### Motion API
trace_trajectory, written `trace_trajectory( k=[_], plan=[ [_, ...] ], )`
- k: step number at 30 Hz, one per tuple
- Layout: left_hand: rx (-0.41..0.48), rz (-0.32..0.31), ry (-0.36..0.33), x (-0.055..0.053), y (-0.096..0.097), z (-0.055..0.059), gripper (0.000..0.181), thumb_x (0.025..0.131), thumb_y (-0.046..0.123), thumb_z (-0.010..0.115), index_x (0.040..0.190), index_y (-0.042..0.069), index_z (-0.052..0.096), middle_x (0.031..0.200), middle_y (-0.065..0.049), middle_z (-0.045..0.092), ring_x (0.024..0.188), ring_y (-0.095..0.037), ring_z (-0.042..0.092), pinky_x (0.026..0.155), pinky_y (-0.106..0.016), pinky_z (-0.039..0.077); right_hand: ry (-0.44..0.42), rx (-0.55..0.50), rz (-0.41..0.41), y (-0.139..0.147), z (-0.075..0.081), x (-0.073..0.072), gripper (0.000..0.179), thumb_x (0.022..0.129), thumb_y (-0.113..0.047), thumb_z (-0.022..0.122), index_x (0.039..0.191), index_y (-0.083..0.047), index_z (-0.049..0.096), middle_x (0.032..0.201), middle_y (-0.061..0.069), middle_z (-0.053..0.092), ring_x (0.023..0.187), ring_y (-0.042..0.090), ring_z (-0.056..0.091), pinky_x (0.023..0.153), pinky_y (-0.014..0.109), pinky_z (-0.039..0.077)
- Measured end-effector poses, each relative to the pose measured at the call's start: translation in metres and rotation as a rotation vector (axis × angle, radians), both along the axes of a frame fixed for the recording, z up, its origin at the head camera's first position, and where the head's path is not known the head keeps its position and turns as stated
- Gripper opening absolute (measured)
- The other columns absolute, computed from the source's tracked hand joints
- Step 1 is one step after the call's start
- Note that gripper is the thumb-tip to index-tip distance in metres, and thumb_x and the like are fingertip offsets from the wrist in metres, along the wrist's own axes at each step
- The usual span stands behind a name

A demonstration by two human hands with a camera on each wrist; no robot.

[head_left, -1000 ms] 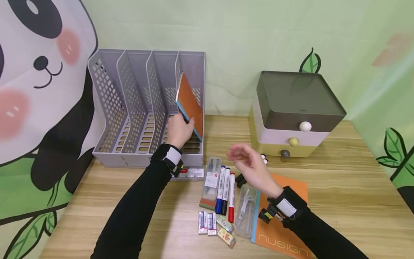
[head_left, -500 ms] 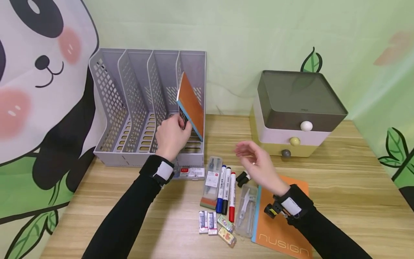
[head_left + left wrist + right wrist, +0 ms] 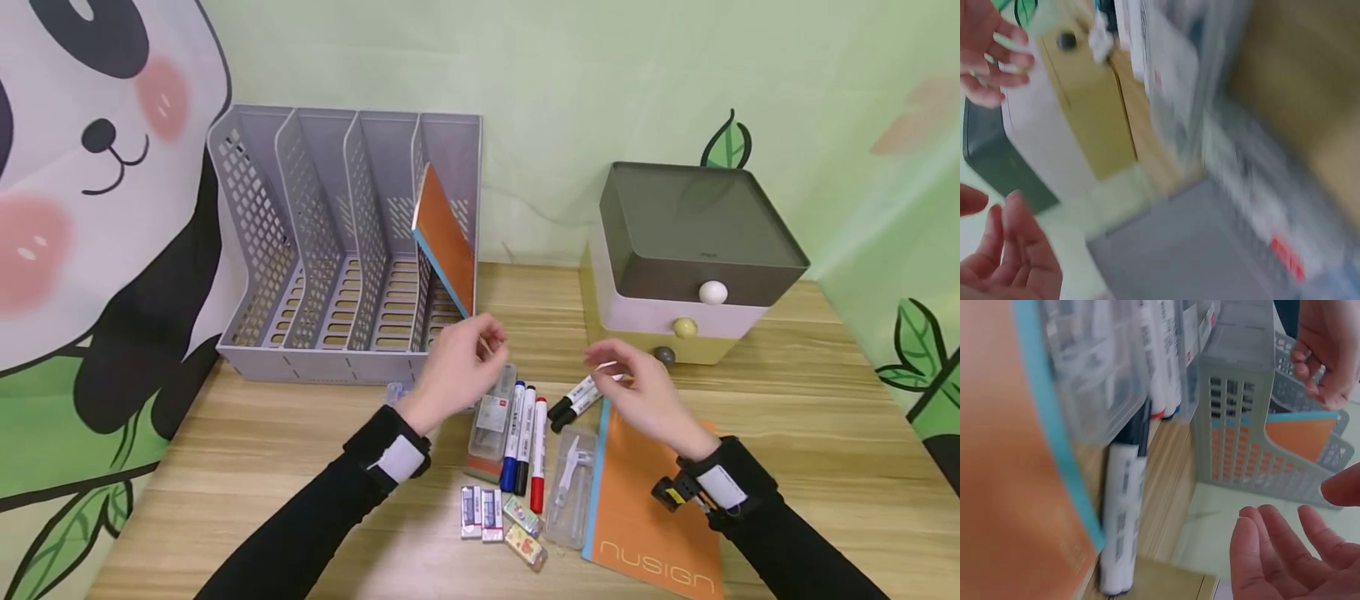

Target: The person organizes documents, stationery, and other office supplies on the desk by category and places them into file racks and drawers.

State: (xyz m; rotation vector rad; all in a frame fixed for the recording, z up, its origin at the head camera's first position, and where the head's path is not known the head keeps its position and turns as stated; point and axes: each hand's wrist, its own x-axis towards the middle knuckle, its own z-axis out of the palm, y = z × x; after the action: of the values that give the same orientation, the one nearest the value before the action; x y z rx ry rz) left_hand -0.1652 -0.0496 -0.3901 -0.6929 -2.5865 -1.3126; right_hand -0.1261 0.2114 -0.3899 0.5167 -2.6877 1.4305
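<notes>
An orange notebook (image 3: 445, 237) with a blue spine leans in the rightmost slot of the grey file rack (image 3: 322, 365). My left hand (image 3: 457, 371) hovers in front of that slot, fingers loosely bent and holding nothing. Below it lie a clear compass case (image 3: 492, 421) and several markers (image 3: 525, 446). My right hand (image 3: 645, 387) is in the air above a second orange notebook (image 3: 652, 508), its fingers relaxed with nothing in them. Two black-capped markers (image 3: 577, 400) lie beside that hand. The right wrist view shows the relaxed fingers (image 3: 1282, 544) near the rack.
A drawer box (image 3: 705, 217) with round knobs stands at the back right. Several erasers (image 3: 491, 515) and another clear compass case (image 3: 570, 487) lie at the front middle. Part of a further clear case (image 3: 396, 392) shows before the rack.
My left hand has let go of the notebook in the rack and moved right and toward me. My right hand has shifted right. The notebook stays leaning in its slot.
</notes>
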Motion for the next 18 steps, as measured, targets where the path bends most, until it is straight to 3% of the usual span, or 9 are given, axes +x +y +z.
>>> trace_trajectory(
  k=[4, 8, 14, 18],
  plan=[
    [0.013, -0.134, -0.160, 0.011, 0.018, -0.008, 0.014, 0.093, 0.009, 0.057, 0.105, 0.006, 0.064, 0.091, 0.004, 0.061, 0.078, -0.007, 0.058, 0.072, -0.021, 0.049, -0.001, 0.064, -0.037, 0.017, -0.001, 0.004, 0.026, 0.091, -0.001, 0.056, 0.118, 0.000, 0.059, 0.107, 0.010, 0.063, 0.095, 0.022, 0.060, 0.083, 0.031, 0.048],
    [-0.048, -0.232, -0.215, 0.020, 0.037, -0.012, 0.022, 0.092, 0.010, 0.056, 0.111, 0.005, 0.065, 0.097, 0.001, 0.064, 0.082, -0.005, 0.059, 0.074, -0.019, 0.048, -0.027, 0.127, -0.054, 0.035, -0.005, 0.007, 0.028, 0.091, -0.003, 0.057, 0.118, 0.003, 0.057, 0.109, 0.013, 0.061, 0.094, 0.024, 0.061, 0.084, 0.033, 0.049],
    [-0.247, -0.363, -0.148, 0.031, 0.063, -0.019, 0.028, 0.093, 0.018, 0.061, 0.119, 0.007, 0.064, 0.107, -0.002, 0.064, 0.089, -0.009, 0.059, 0.076, -0.017, 0.043, -0.040, 0.307, -0.054, 0.057, -0.016, 0.010, 0.038, 0.088, -0.008, 0.068, 0.121, 0.006, 0.053, 0.110, 0.020, 0.059, 0.095, 0.032, 0.061, 0.083, 0.045, 0.050],
    [-0.392, -0.405, -0.070, 0.038, 0.074, -0.025, 0.032, 0.094, 0.022, 0.062, 0.123, 0.009, 0.063, 0.115, 0.000, 0.062, 0.091, -0.008, 0.055, 0.079, -0.017, 0.041, -0.050, 0.482, -0.034, 0.066, -0.025, 0.008, 0.060, 0.080, -0.027, 0.082, 0.121, 0.007, 0.055, 0.111, 0.020, 0.058, 0.097, 0.036, 0.058, 0.082, 0.049, 0.049]
  ],
)
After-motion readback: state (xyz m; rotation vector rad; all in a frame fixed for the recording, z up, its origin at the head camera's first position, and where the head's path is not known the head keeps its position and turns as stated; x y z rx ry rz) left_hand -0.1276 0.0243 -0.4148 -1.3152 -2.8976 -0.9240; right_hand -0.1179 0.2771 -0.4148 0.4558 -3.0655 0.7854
